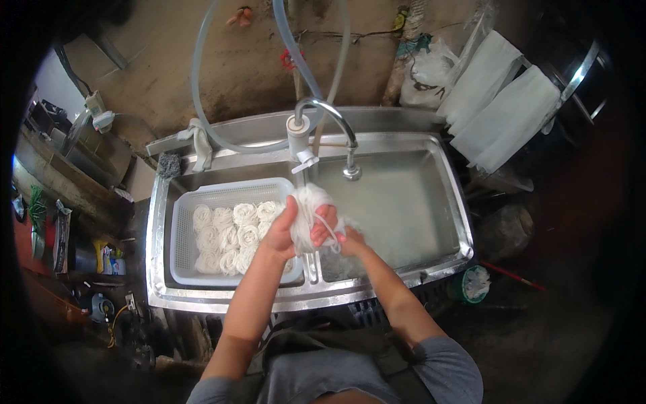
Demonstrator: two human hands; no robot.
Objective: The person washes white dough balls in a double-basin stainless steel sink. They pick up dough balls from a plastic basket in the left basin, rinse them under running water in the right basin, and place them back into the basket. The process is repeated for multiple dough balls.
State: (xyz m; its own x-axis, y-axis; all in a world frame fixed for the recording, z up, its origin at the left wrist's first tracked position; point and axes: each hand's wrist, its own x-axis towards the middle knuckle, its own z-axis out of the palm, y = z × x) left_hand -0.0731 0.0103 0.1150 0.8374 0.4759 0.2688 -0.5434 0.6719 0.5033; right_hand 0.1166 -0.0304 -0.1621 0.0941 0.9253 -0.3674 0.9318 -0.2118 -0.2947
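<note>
White noodle-like strands (305,222) hang in a wet bundle between my hands, over the divider of a double stainless-steel sink (212,303). My left hand (283,230) grips the bundle from its left side, thumb up. At the bundle's lower right is my right hand (345,237), its fingers among the strands and partly hidden by them. In the left basin sits a white plastic basket (181,272) with several coiled nests of white strands (247,235) in rows. Cloudy water (404,212) fills the right basin.
A chrome faucet (330,103) arches over the right basin, beside a white lever tap (305,161). Clear hoses (197,65) loop behind. A rag (201,144) and a grey scouring pad (169,165) lie on the back left rim. White sheets (509,111) hang at right above a green bin (467,285).
</note>
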